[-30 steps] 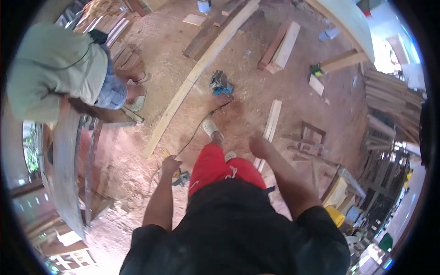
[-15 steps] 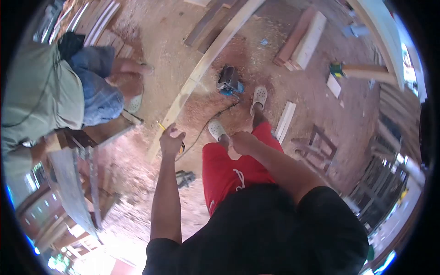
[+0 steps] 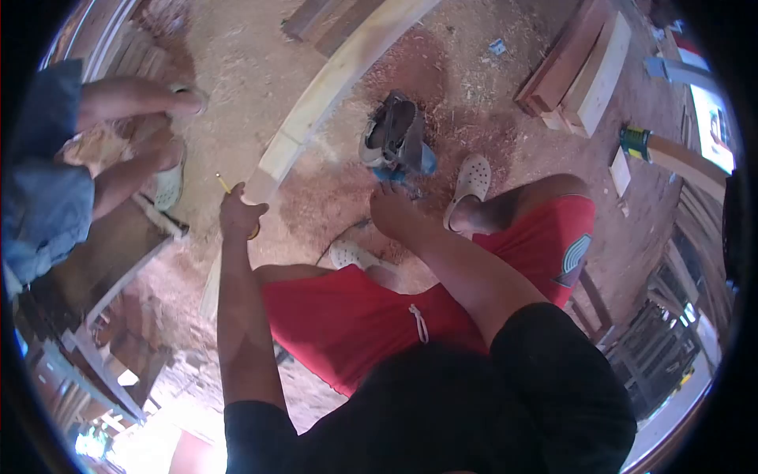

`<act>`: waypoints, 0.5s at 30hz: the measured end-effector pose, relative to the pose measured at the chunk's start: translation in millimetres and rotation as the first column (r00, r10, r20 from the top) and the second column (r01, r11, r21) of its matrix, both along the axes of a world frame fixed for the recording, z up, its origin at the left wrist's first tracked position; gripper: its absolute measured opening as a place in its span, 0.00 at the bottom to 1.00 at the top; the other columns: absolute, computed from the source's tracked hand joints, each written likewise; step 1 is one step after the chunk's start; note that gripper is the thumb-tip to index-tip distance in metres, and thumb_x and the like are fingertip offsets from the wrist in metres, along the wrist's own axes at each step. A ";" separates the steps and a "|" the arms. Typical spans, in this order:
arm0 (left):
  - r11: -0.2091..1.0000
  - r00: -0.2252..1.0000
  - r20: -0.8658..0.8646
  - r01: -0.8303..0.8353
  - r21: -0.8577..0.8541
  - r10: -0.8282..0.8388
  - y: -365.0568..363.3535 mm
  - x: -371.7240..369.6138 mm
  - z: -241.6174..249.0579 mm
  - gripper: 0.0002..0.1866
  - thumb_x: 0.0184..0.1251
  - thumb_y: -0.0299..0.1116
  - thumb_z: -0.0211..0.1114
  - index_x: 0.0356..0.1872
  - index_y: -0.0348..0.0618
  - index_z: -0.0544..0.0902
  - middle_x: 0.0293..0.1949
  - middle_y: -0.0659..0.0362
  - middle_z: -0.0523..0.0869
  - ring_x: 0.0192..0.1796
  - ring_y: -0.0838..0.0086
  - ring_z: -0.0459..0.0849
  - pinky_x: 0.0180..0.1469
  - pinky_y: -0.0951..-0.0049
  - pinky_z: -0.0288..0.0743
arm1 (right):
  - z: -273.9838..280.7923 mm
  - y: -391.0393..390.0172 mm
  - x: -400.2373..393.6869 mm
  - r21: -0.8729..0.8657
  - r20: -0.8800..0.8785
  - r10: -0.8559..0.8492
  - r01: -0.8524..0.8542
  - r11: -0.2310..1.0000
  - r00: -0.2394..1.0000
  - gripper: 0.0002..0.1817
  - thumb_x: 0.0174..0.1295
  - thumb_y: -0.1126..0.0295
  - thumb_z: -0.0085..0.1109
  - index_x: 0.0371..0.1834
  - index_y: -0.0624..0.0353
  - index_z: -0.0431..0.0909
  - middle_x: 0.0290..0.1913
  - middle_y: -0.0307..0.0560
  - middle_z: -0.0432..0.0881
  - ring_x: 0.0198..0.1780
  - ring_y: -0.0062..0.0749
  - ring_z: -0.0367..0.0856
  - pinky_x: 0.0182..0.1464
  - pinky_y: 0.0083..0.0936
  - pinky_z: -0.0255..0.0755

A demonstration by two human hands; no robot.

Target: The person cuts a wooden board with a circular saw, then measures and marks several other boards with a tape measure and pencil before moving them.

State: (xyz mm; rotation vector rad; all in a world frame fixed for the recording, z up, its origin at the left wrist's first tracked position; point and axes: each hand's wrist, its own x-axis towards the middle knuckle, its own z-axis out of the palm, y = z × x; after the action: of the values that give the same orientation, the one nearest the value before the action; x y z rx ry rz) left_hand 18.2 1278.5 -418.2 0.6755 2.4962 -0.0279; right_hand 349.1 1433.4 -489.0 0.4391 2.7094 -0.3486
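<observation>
Your left hand (image 3: 241,215) fingers grasp a yellow pencil (image 3: 224,184); your right hand (image 3: 392,212) fingers, released, reach just short of the power planer (image 3: 395,138).

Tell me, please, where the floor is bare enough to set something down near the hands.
Bare sawdust lies between the curved plank and the co-worker's feet. Another patch lies between the power tool and stacked boards. Crowded: around the right hand, tool, cord, shoe.

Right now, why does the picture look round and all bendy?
Head view: a fisheye lens curves everything, so the long pale plank bows and black corners ring the frame. Daylight glares white at the bottom left and right edge. The left hand and right hand look fairly sharp; edge clutter smears.
</observation>
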 end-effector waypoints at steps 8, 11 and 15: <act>0.982 0.969 0.220 0.143 -0.122 -0.114 54.9 -33.3 -64.0 0.44 0.39 0.41 0.90 0.64 0.42 0.83 0.55 0.46 0.91 0.57 0.54 0.91 0.62 0.59 0.83 | -108.2 19.6 -59.8 -0.234 0.481 -0.206 0.351 0.907 0.852 0.19 0.66 0.65 0.61 0.58 0.58 0.89 0.59 0.53 0.90 0.60 0.46 0.89 0.58 0.43 0.77; 0.966 0.955 0.250 0.204 -0.162 -0.160 51.8 -33.2 -66.9 0.42 0.38 0.42 0.91 0.60 0.40 0.85 0.54 0.45 0.92 0.56 0.54 0.91 0.60 0.59 0.84 | -116.0 16.0 -58.9 -0.059 0.366 -0.230 0.269 0.961 0.902 0.19 0.67 0.66 0.63 0.59 0.58 0.88 0.60 0.52 0.90 0.58 0.45 0.90 0.57 0.45 0.81; 0.923 0.946 0.144 0.317 -0.217 -0.291 33.0 -18.7 -54.0 0.37 0.39 0.46 0.89 0.53 0.36 0.88 0.51 0.43 0.92 0.54 0.51 0.92 0.58 0.57 0.85 | -148.6 16.1 -54.7 0.013 0.265 -0.404 0.416 0.909 0.876 0.18 0.68 0.67 0.62 0.59 0.57 0.89 0.60 0.53 0.89 0.57 0.47 0.90 0.57 0.45 0.83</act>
State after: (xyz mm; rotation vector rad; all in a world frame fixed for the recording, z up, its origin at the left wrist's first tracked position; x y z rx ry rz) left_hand -0.5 1311.6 -472.1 0.9274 2.2139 -0.3890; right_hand 294.4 1449.5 -637.7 0.9811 2.3306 -0.4280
